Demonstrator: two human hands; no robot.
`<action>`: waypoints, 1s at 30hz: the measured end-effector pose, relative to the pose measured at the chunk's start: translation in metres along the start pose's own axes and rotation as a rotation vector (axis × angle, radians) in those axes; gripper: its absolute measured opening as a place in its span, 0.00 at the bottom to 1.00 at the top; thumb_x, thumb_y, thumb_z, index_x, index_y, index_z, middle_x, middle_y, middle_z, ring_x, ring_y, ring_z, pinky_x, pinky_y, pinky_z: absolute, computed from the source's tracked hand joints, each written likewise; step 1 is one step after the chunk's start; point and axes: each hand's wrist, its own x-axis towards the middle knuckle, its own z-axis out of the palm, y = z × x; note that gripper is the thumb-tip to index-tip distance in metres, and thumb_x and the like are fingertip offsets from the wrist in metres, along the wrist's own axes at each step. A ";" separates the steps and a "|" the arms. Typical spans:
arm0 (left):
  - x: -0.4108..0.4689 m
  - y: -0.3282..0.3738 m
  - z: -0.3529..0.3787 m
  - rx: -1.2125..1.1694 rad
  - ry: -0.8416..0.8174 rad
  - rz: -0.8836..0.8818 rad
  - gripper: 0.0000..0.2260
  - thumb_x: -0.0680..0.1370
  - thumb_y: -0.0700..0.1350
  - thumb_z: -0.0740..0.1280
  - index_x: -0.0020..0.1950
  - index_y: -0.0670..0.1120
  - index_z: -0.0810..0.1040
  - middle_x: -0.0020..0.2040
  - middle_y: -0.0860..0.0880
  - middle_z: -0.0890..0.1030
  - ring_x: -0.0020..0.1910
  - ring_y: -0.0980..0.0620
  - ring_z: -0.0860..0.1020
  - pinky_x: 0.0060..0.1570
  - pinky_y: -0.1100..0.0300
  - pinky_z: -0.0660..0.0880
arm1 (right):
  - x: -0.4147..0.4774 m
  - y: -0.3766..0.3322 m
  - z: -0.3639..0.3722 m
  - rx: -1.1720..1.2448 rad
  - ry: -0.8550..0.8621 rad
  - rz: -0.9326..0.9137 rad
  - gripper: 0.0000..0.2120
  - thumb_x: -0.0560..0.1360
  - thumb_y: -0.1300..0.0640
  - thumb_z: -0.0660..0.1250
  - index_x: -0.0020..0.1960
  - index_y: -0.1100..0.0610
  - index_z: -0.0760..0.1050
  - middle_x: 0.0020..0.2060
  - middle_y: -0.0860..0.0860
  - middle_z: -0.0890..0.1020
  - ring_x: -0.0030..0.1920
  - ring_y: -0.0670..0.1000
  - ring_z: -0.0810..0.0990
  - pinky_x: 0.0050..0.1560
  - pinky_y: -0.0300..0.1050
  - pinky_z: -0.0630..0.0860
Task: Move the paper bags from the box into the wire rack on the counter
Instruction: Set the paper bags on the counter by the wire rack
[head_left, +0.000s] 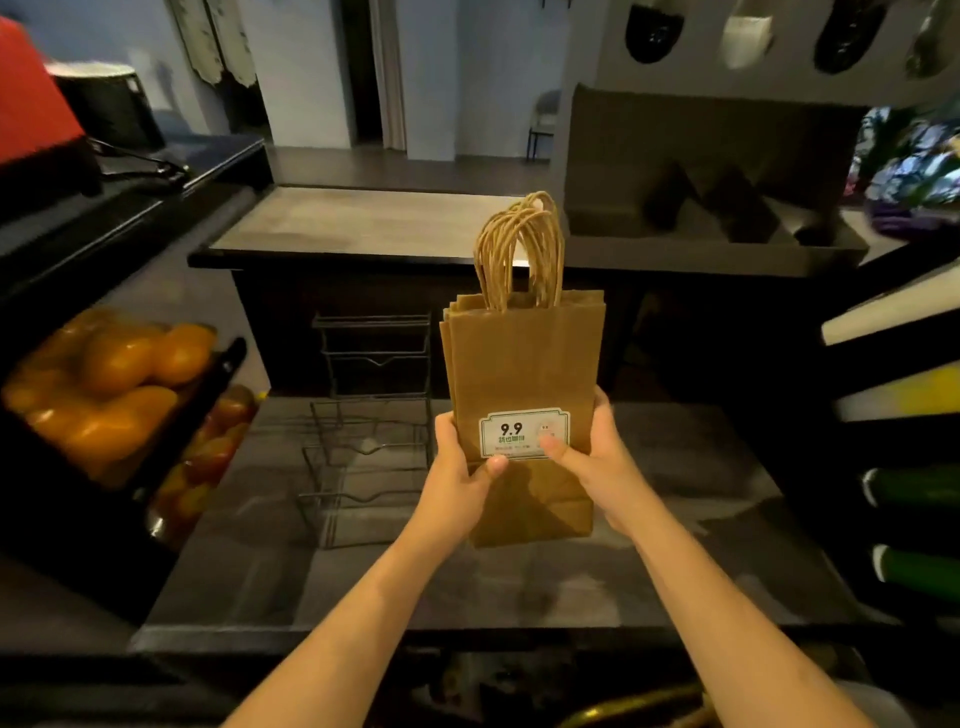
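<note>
Gripping a flat stack of kraft paper bags upright above the counter, my left hand and right hand clamp its lower edges. Light, floppy, slippery between sheets, I judge; wire rack stands just left.

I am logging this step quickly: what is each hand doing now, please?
Left hand: closed on the stack of paper bags, at its lower left edge.
Right hand: closed on the same stack, thumb on the label.
</note>
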 end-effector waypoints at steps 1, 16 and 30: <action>0.006 -0.005 0.001 0.008 0.000 -0.002 0.21 0.79 0.39 0.64 0.63 0.55 0.56 0.59 0.58 0.74 0.60 0.57 0.75 0.57 0.60 0.75 | 0.003 0.007 0.000 -0.004 -0.002 0.028 0.39 0.74 0.56 0.72 0.75 0.43 0.51 0.64 0.44 0.73 0.65 0.47 0.72 0.66 0.56 0.72; 0.030 -0.079 0.047 0.040 -0.078 -0.250 0.26 0.78 0.35 0.64 0.63 0.57 0.55 0.53 0.59 0.73 0.51 0.63 0.73 0.44 0.73 0.70 | 0.002 0.112 0.006 -0.135 0.198 0.245 0.31 0.74 0.59 0.72 0.69 0.49 0.58 0.60 0.48 0.75 0.62 0.51 0.75 0.60 0.46 0.73; 0.026 -0.093 0.053 0.075 -0.075 -0.258 0.28 0.77 0.35 0.65 0.67 0.56 0.54 0.53 0.61 0.72 0.51 0.64 0.72 0.45 0.75 0.68 | -0.006 0.121 0.012 -0.092 0.240 0.258 0.39 0.75 0.58 0.70 0.77 0.49 0.49 0.60 0.42 0.70 0.60 0.44 0.70 0.57 0.42 0.69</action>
